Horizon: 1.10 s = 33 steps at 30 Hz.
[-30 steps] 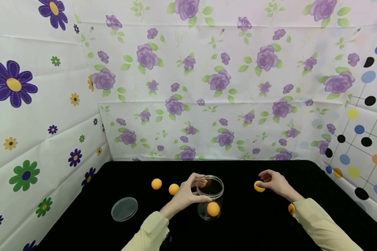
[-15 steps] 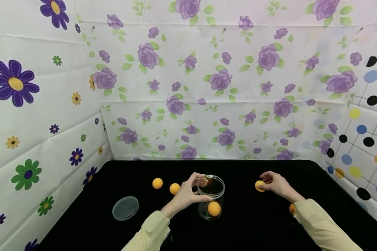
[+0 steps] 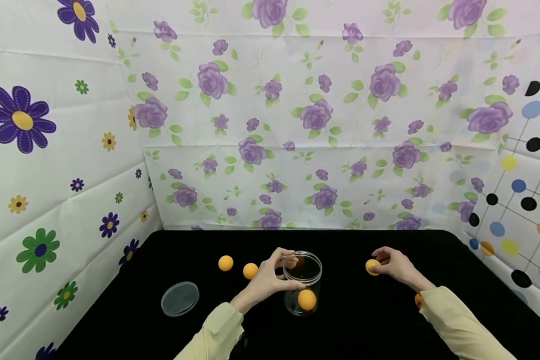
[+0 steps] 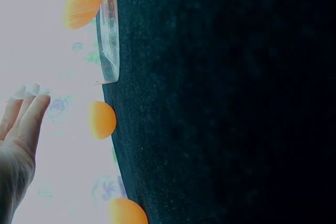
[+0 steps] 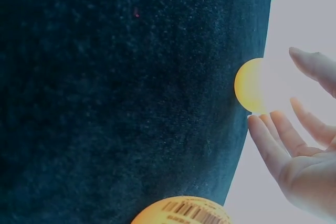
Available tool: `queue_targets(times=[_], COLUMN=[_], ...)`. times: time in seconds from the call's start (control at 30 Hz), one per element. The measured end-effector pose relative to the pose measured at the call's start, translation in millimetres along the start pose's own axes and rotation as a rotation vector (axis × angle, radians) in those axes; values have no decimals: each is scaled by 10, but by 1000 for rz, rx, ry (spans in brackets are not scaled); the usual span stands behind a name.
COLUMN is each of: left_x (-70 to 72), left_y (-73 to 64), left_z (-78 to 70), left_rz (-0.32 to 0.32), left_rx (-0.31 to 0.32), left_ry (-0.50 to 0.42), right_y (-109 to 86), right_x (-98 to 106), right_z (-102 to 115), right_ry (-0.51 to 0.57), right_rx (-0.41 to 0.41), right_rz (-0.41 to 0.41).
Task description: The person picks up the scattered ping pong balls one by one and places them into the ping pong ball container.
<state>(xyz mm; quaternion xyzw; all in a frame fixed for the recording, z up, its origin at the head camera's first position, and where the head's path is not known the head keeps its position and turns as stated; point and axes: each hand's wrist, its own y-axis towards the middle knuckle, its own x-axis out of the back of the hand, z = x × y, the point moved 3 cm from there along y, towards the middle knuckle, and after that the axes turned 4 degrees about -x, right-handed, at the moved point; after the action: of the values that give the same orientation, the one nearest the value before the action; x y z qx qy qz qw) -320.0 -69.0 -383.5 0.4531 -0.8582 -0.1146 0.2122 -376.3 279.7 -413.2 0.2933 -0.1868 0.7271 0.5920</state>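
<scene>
In the head view my left hand [image 3: 267, 275] grips a clear jar [image 3: 292, 305] near its open rim, thumb in front and fingers round the far side. An orange table tennis ball [image 3: 307, 300] shows low inside the jar. My right hand [image 3: 398, 265] is at another orange ball [image 3: 371, 267] on the black cloth, the thumb overlapping it. In the right wrist view the fingers [image 5: 273, 148] spread around this ball [image 5: 247, 85], one fingertip right at its edge and another finger standing apart. The left wrist view shows the jar's base [image 4: 109, 35] beside the cloth.
Two orange balls [image 3: 225, 263] [image 3: 250, 271] lie left of the jar, behind my left hand. A clear round lid [image 3: 180, 299] lies farther left. Another ball [image 5: 184, 211], printed with a barcode, lies near my right sleeve. Patterned curtains [image 3: 270, 125] surround the black table.
Both hands keep their places at the jar and the ball. The head view has shifted very slightly.
</scene>
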Motion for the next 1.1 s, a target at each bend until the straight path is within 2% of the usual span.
queue_targets(times=[0.3, 0.47, 0.67, 0.93, 1.1], left_x=[-6, -9, -9, -12, -11], left_y=[-9, -4, -5, -1, -1], left_z=[-2, -9, -15, -19, -13], left_rz=[-6, -7, -5, -18, -24], left_rx=[-3, -9, -8, -11, -6], left_ry=[19, -3, -12, 32, 41], right_y=[-10, -6, 16, 30, 32], right_x=[-32, -42, -68, -102, -118], right_z=[7, -5, -22, -18, -32], right_ry=[7, -7, -44, -88, -81], right_rx=[-27, -42, -58, -47, -47], right_rz=[2, -2, -44, -105, -109])
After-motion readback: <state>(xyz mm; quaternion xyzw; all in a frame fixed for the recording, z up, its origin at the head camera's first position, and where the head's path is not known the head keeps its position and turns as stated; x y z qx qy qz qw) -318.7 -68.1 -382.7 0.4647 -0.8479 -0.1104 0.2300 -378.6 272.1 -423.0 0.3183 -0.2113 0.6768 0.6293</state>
